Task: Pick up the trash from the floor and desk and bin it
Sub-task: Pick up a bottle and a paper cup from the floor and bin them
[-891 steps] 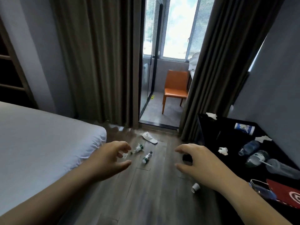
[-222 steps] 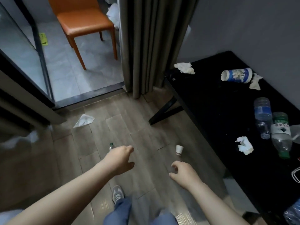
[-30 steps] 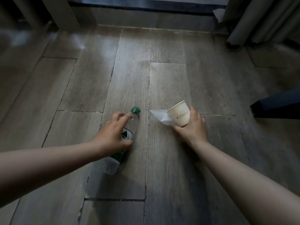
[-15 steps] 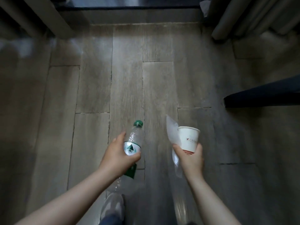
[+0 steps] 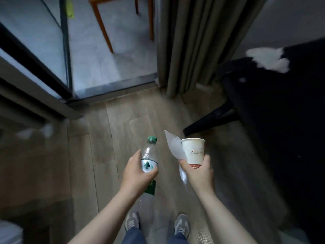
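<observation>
My left hand [image 5: 136, 175] grips a clear plastic bottle [image 5: 149, 154] with a green cap and green label, held upright above the wooden floor. My right hand [image 5: 197, 173] holds a white paper cup [image 5: 193, 150] together with a white tissue or thin sheet [image 5: 174, 147] pinched against its left side. A crumpled white tissue [image 5: 267, 59] lies on the far corner of the black desk [image 5: 281, 120] at the right. No bin is in view.
Grey curtains [image 5: 193, 41] hang ahead beside the desk's slanted black leg [image 5: 209, 122]. A sliding glass door frame [image 5: 35, 67] opens onto a tiled balcony with an orange chair's legs [image 5: 105, 29]. Something pale and blurred [image 5: 35, 132] lies at the left floor. My shoes [image 5: 154, 224] stand below.
I have risen from the floor, lifting the bottle and the cup with the tissue. The view has tilted up, bringing the door, curtain and desk into sight.
</observation>
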{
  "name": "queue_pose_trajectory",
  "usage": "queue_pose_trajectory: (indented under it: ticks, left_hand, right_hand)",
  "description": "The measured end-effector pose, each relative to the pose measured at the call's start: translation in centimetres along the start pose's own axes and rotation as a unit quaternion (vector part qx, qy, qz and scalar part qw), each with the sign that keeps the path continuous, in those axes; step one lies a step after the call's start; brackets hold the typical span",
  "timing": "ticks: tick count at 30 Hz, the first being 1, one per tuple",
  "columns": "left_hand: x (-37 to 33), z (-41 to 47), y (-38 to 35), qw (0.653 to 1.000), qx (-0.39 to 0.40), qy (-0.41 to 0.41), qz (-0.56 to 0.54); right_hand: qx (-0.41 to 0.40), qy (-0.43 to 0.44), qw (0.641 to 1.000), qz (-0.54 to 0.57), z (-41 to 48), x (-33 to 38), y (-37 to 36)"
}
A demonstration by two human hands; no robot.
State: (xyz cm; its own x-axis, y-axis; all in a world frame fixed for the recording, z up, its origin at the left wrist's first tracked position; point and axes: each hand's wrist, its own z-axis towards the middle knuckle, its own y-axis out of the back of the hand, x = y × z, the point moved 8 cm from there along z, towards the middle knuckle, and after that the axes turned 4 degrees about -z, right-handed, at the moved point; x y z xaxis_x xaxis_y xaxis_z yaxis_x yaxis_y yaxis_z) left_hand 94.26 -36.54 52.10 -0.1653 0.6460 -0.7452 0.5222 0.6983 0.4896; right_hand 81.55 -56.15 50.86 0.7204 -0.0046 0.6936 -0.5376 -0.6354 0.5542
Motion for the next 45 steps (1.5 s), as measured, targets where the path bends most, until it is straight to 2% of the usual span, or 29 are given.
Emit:
queue_pose_trajectory:
  ticks: [5,9,13,17,20,23,29,33,37,41,45]
  left_hand:
    - [-13.4,-6.4,3.6,0.997,0.011,-0.081,-0.004]
    - [-23.1,-10.4,5.9,0.986,0.030,-0.156,-0.048]
    - [-31.8,-14.1,7.8,0.965,0.053,-0.244,-0.084]
    - [-37.0,-18.3,9.5,0.935,0.105,-0.289,-0.178]
    - [-38.8,-21.1,10.8,0.909,0.164,-0.315,-0.220]
    - [-39.8,-23.7,11.8,0.886,0.216,-0.348,-0.220]
    - [-40.7,-30.7,10.7,0.817,0.354,-0.403,-0.210]
    - [-41.7,-38.6,8.2,0.755,0.456,-0.428,-0.195]
    - [-41.2,-46.8,5.6,0.702,0.527,-0.441,-0.188]
    - [-38.7,-56.1,2.7,0.654,0.598,-0.428,-0.178]
    - [-34.4,-67.4,0.4,0.590,0.668,-0.426,-0.154]
  right_hand:
    - [-0.036,0.037,0.994,0.097,-5.7,9.4,11.6]
    - [-0.111,0.087,0.975,0.169,-10.0,15.2,21.3]
    - [-0.169,0.140,0.952,0.213,-14.4,19.9,29.3]
    - [-0.232,0.165,0.923,0.260,-20.2,21.9,34.6]
    - [-0.269,0.156,0.899,0.309,-24.9,21.4,35.6]
    - [-0.303,0.148,0.882,0.329,-29.5,20.6,35.5]
    - [-0.420,0.120,0.831,0.344,-40.2,17.3,36.9]
    - [-0.520,0.100,0.775,0.345,-48.8,13.5,39.5]
    - [-0.602,0.069,0.724,0.329,-57.8,8.6,41.4]
    - [-0.669,0.027,0.672,0.318,-67.3,2.8,42.1]
    - [-0.723,-0.011,0.614,0.315,-77.7,-3.2,41.5]
